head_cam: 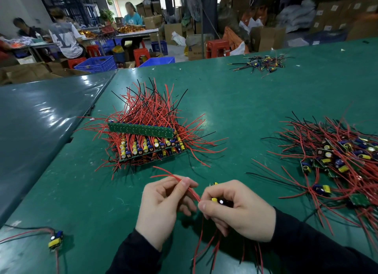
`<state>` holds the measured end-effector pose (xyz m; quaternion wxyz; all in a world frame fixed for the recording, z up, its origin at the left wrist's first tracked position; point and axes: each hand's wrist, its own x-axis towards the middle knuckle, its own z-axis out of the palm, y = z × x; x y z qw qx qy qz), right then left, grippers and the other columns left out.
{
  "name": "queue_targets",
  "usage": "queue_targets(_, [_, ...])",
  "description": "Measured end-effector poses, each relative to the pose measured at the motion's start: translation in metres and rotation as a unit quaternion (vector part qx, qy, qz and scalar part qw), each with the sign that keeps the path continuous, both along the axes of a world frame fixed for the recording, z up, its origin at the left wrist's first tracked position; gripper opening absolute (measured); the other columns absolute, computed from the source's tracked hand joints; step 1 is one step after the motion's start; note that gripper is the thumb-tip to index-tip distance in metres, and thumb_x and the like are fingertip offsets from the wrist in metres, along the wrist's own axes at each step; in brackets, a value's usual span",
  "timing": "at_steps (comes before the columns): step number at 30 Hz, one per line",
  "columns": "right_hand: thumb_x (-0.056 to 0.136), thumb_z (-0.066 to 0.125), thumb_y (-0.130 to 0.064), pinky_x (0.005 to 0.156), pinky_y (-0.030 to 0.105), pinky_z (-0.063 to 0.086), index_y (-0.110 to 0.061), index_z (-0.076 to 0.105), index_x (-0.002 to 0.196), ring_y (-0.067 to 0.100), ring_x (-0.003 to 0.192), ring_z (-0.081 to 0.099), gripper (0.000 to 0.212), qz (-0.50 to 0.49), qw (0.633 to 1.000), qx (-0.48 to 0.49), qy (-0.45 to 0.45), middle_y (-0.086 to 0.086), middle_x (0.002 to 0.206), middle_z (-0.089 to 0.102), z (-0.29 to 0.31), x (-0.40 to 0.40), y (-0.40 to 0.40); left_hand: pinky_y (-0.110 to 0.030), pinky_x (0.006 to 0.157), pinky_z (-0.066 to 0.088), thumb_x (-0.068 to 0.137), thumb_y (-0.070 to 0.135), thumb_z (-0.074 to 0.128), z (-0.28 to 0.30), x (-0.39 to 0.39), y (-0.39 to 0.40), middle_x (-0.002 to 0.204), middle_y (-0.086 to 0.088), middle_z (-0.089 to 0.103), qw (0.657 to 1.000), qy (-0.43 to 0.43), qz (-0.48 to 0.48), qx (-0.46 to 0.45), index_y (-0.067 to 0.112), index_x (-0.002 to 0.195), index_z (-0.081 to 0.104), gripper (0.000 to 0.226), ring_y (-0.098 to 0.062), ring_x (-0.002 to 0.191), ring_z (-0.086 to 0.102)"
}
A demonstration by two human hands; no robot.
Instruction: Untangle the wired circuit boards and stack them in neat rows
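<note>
My right hand grips a small bunch of circuit boards with yellow and silver parts; their red wires hang down toward me. My left hand pinches a few red wires that run up and left from that bunch. Beyond the hands stands a neat stack of boards in rows, wires fanning out, with a long green board leaning on top. A tangled pile of wired boards lies at the right.
A single wired board lies at the near left on the green table. A smaller tangle of boards sits far right. Behind the table, several people work at benches among blue crates, red stools and cardboard boxes.
</note>
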<state>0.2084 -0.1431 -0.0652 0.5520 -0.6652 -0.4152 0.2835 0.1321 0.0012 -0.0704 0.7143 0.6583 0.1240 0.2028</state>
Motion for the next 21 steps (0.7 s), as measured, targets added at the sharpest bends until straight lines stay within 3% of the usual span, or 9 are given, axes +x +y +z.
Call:
queue_targets(5, [0.088, 0.057, -0.026, 0.049, 0.020, 0.038, -0.021, 0.059, 0.067, 0.010, 0.039, 0.048, 0.022, 0.000, 1.000, -0.012, -0.019, -0.004, 0.044, 0.052, 0.000, -0.001, 0.001, -0.026, 0.039, 0.043, 0.088, 0.004, 0.058, -0.006, 0.001, 0.001, 0.052, -0.010, 0.062, 0.989, -0.005, 0.059, 0.138, 0.003, 0.068, 0.068, 0.023, -0.024, 0.042, 0.056])
queue_targets(9, [0.091, 0.055, -0.022, 0.041, 0.018, 0.035, -0.011, 0.060, 0.072, 0.009, 0.035, 0.050, 0.023, -0.031, 0.998, -0.047, 0.014, -0.006, 0.041, 0.050, -0.003, 0.002, 0.001, -0.023, 0.040, 0.043, 0.085, 0.010, 0.056, 0.000, 0.000, -0.002, 0.057, -0.013, 0.063, 0.994, -0.051, 0.057, 0.076, -0.002, 0.071, 0.067, 0.021, -0.022, 0.043, 0.057])
queue_targets(13, [0.095, 0.052, -0.019, 0.038, 0.018, 0.033, -0.018, 0.054, 0.062, 0.011, 0.032, 0.050, 0.033, -0.068, 0.994, -0.087, -0.017, -0.004, 0.038, 0.048, -0.005, 0.005, 0.000, -0.022, 0.040, 0.043, 0.081, 0.017, 0.056, 0.003, -0.003, -0.011, 0.055, -0.012, 0.062, 0.995, -0.077, 0.027, 0.051, 0.003, 0.067, 0.068, 0.023, -0.023, 0.041, 0.057])
queue_targets(21, [0.094, 0.056, -0.024, 0.039, 0.017, 0.034, -0.014, 0.056, 0.074, 0.007, 0.036, 0.046, 0.023, 0.005, 0.998, -0.053, -0.014, -0.007, 0.043, 0.049, 0.001, 0.000, -0.002, -0.022, 0.041, 0.043, 0.080, 0.020, 0.057, 0.004, 0.000, -0.004, 0.058, -0.009, 0.060, 0.996, -0.055, 0.061, 0.027, -0.002, 0.072, 0.068, 0.026, -0.018, 0.045, 0.055])
